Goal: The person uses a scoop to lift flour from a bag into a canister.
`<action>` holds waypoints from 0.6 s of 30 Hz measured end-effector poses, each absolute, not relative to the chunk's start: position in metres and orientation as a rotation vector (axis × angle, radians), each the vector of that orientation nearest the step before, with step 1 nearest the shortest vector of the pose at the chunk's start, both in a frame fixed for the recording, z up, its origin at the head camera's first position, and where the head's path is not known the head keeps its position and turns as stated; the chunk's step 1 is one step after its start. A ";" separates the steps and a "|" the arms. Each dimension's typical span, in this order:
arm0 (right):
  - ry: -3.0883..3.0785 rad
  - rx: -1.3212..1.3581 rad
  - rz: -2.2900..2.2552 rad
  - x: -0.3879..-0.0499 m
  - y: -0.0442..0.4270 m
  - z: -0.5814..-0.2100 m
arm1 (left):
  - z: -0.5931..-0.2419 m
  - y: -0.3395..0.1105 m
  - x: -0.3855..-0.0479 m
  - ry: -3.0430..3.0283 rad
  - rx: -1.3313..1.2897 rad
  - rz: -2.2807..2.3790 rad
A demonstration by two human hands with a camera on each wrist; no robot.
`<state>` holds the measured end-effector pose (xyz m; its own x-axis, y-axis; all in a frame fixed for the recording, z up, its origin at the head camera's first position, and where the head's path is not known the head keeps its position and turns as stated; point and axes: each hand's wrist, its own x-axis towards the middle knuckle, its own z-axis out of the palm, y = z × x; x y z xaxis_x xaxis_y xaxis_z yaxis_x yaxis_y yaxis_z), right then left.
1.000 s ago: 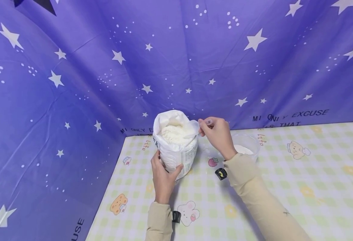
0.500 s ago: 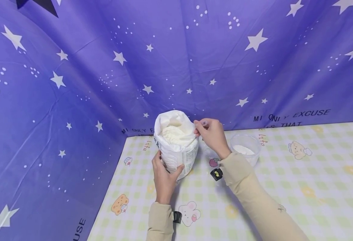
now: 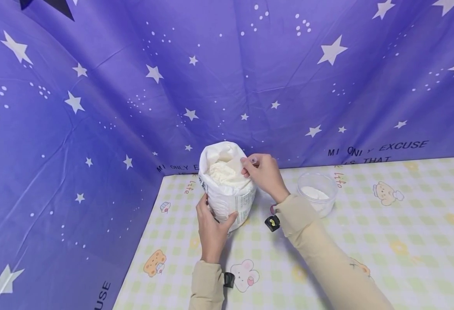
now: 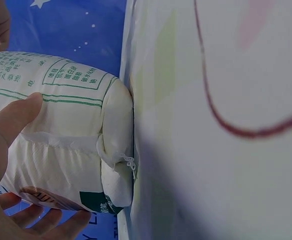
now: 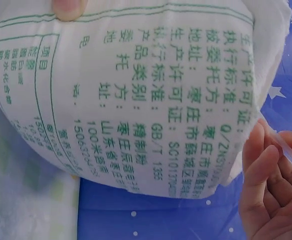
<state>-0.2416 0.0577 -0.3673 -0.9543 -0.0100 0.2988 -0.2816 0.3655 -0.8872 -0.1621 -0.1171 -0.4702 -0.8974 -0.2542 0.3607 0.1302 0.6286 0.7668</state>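
In head view, upright bag (image 3: 231, 204) on table (image 3: 273, 275) is held in wide grip by left hand (image 3: 213, 228), clear handle (image 3: 254, 160) being pinched at its mouth by right hand (image 3: 266, 175), tub (image 3: 332, 189) seen rightward; in left-wrist view, bag is spanned by thumb (image 4: 23, 111) and fingers (image 4: 60, 224); in right-wrist view, handle is held in curled fingers (image 5: 261, 167).

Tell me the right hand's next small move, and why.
Probably ease the clear utensil down into the white powder: the right hand pinches its handle at the open mouth of the bag, powder lies within reach just inside, and the left hand already grips the bag's side, which should keep it steady.
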 end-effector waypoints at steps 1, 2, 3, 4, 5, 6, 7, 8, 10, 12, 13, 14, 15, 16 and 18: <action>-2.394 0.261 1.622 -0.242 0.057 -0.367 | -0.470 -0.117 -0.162 -2.415 0.098 -1.185; -2.404 0.263 1.620 -0.243 0.056 -0.368 | -0.470 -0.117 -0.162 -2.416 0.098 -1.183; -2.412 0.266 1.624 -0.243 0.055 -0.368 | -0.470 -0.117 -0.162 -2.416 0.099 -1.181; -2.422 0.266 1.624 -0.243 0.053 -0.368 | -0.470 -0.117 -0.162 -2.418 0.101 -1.180; -2.432 0.269 1.620 -0.244 0.052 -0.368 | -0.470 -0.116 -0.162 -2.419 0.102 -1.178; -2.443 0.275 1.611 -0.244 0.051 -0.368 | -0.470 -0.116 -0.162 -2.420 0.103 -1.176; -2.454 0.279 1.604 -0.245 0.051 -0.368 | -0.469 -0.116 -0.162 -2.421 0.103 -1.175; -2.464 0.283 1.596 -0.245 0.050 -0.368 | -0.469 -0.116 -0.162 -2.420 0.103 -1.175; -2.480 0.287 1.585 -0.245 0.049 -0.368 | -0.470 -0.116 -0.162 -2.419 0.103 -1.175; -2.487 0.289 1.588 -0.245 0.049 -0.368 | -0.470 -0.117 -0.162 -2.417 0.101 -1.172; -2.485 0.285 1.603 -0.245 0.049 -0.368 | -0.471 -0.117 -0.162 -2.415 0.099 -1.171; -2.480 0.279 1.621 -0.245 0.050 -0.368 | -0.471 -0.117 -0.162 -2.414 0.097 -1.169; -2.473 0.274 1.644 -0.244 0.050 -0.368 | -0.471 -0.117 -0.162 -2.413 0.095 -1.167; -2.461 0.268 1.673 -0.244 0.051 -0.368 | -0.471 -0.117 -0.162 -2.413 0.091 -1.164; -2.437 0.260 1.735 -0.244 0.053 -0.368 | -0.471 -0.117 -0.162 -2.411 0.085 -1.161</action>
